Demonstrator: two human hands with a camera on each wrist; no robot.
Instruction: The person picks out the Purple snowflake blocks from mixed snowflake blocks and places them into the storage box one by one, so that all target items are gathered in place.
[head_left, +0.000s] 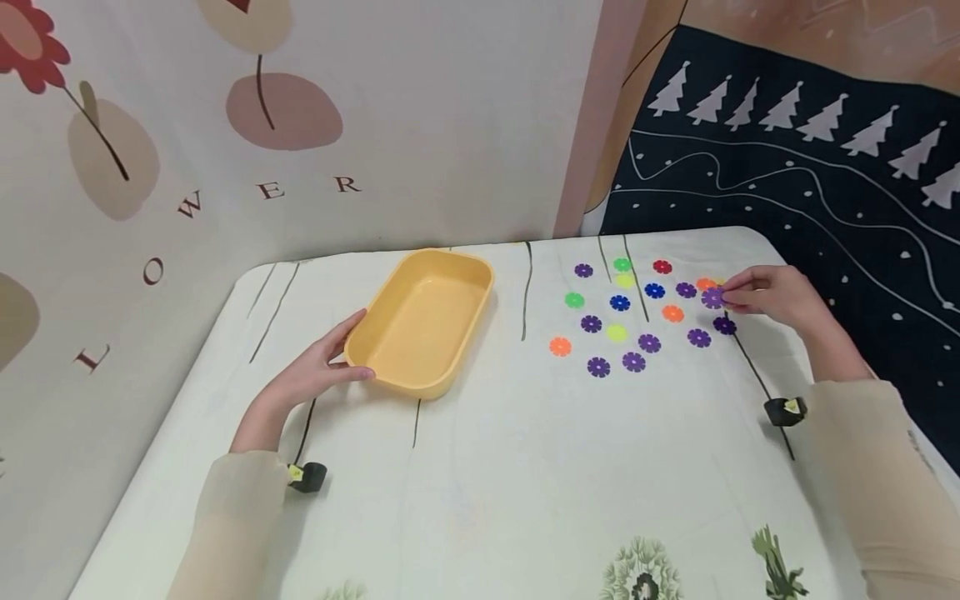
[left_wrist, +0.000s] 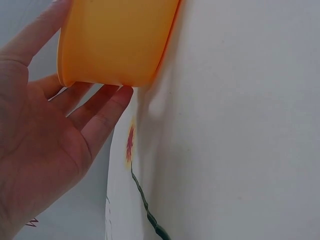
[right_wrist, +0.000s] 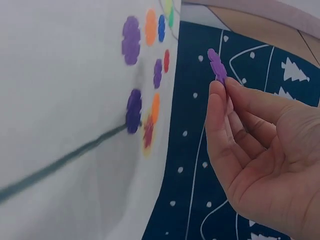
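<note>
Between thumb and fingers my right hand (head_left: 780, 296) pinches a purple snowflake disc (right_wrist: 217, 65), held up off the table at the right edge of the scattered discs. Around it lie other notched discs: a dark purple disc (head_left: 724, 326), an orange disc (head_left: 672, 313), a red disc (head_left: 662, 267), a blue disc (head_left: 655, 290), a green disc (head_left: 574, 300) and several more. At the left, my left hand (head_left: 315, 367) holds a yellow rectangular tray (head_left: 420, 385) by its left end, thumb at the near corner and fingers along the side. No discs are in the tray.
A white cloth with printed stems and flowers covers the table (head_left: 510, 467). Behind it hang a pale printed curtain (head_left: 465, 108) and, at the right, a dark cloth with white trees (head_left: 750, 175). Black tape-like bands with small boxes (head_left: 785, 411) show near both wrists.
</note>
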